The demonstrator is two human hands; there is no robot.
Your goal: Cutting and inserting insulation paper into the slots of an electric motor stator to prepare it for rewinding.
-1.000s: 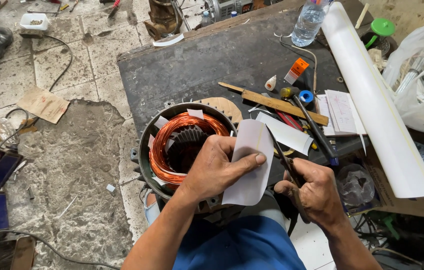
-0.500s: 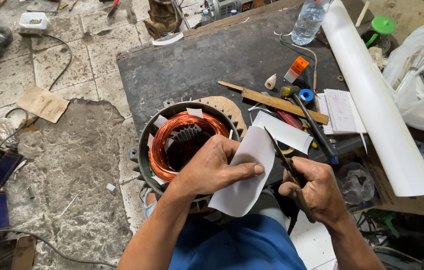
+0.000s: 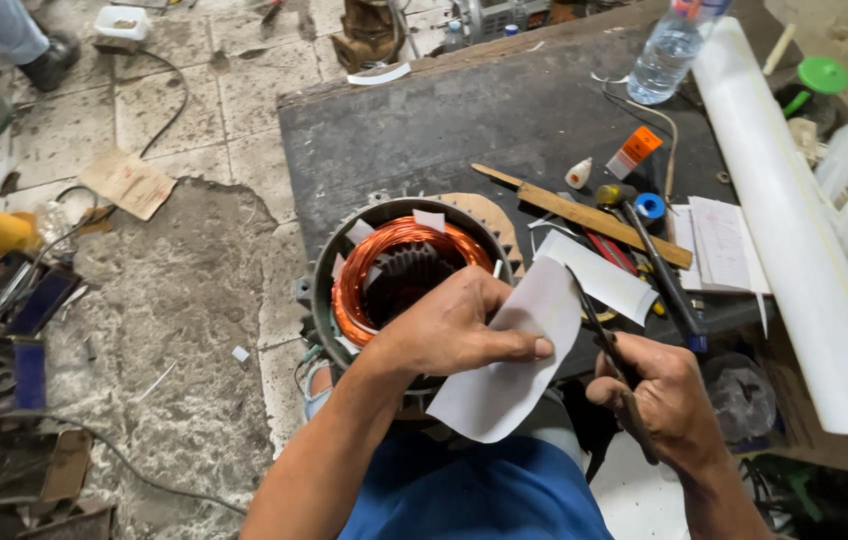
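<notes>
Holding a white paper sheet [image 3: 504, 375] pinched in the left hand [image 3: 454, 325], the right hand [image 3: 659, 400] grips scissors [image 3: 609, 360] at its edge, above a round motor housing [image 3: 329, 270] containing copper windings [image 3: 384, 250] on the dark table [image 3: 464, 120].

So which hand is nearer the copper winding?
Left. The left hand overlaps the copper winding's rim, holding the white sheet; the right hand, gripping scissors, sits apart.

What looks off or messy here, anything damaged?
Floor by the bench is broken and patchy, strewn with scraps, a cable and a loose card. The stator overhangs the bench edge. Left hand grips paper; right hand holds scissors.
</notes>
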